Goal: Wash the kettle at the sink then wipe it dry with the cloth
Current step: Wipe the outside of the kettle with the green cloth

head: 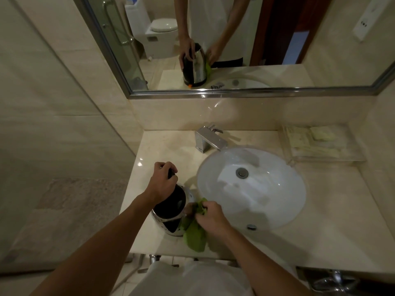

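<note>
Kettle (171, 207) is standing on the marble counter (162, 146), just left of the white sink (252, 186), its steel body shining and its black lid facing up toward the person. The left hand (163, 183) is curling round the black handle at the top of the kettle, holding it steady. The right hand (210, 216) is gripping a green cloth (195, 233) and pressing it against the kettle's right side, the side nearest the basin; the lower part of the cloth is trailing down onto the counter near its front edge. Both forearms are reaching in from the bottom of the view, bare to the elbow, over a white shirt.

Behind the basin a square chrome faucet (210, 139) is sitting on the counter, its spout pointing over the bowl. I cannot tell whether water is running. The drain plug is sitting in the middle of the bowl. To the right, in the back corner, a clear tray (320, 144) is holding folded pale items that I cannot make out.

Above, the mirror (235, 39) is showing the same scene from the front: the kettle upright between the two hands, the green cloth at its side, and a toilet farther back in the room. A glass shower panel is standing to the left of the counter.
</note>
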Available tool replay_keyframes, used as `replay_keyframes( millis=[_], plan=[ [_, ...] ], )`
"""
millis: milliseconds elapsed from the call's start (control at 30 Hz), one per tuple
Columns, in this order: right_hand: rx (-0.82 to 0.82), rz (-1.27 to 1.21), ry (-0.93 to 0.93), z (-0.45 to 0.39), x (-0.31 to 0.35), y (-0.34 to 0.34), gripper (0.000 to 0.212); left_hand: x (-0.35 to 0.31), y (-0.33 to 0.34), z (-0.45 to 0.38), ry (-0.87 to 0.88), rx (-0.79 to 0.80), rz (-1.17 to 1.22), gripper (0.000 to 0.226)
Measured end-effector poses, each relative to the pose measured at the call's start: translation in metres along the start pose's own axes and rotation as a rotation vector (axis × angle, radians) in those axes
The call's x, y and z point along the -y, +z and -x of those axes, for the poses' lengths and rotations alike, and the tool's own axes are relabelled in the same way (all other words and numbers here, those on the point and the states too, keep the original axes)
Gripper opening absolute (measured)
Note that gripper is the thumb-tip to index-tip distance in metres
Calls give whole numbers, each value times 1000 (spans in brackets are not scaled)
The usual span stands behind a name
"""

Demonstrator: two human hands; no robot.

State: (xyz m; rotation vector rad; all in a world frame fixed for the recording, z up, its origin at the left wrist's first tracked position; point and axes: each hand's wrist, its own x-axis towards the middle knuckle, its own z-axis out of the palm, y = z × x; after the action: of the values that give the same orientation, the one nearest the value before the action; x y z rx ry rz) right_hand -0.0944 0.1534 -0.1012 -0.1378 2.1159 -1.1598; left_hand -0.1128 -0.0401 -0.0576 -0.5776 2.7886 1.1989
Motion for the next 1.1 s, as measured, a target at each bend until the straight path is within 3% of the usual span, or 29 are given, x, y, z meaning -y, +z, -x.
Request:
replay_keyframes(
  millis=[233, 300, 400, 633, 867, 1033, 1100],
  plan=[
    [16, 0, -222, 21, 39, -21, 20, 2, 1, -2, 1, -2, 18, 15],
    [25, 6, -268, 25, 42, -20, 12, 2, 1, -2, -1, -3, 24, 14],
    [10, 68, -330, 27, 48, -16, 16, 2, 1, -1, 2, 0, 31, 14],
    [30, 106, -339, 26, 51, -16, 25, 3, 1, -1, 7, 12, 20, 12],
    [49, 195, -369, 25, 53, -18, 16, 3, 0, 1, 0, 21, 3, 11],
    [67, 271, -365, 19, 50, -25, 38, 0, -1, 2, 5, 20, -10, 9],
    [83, 324, -338, 14, 44, -29, 29, 0, -1, 2, 5, 20, -18, 9]
  ],
)
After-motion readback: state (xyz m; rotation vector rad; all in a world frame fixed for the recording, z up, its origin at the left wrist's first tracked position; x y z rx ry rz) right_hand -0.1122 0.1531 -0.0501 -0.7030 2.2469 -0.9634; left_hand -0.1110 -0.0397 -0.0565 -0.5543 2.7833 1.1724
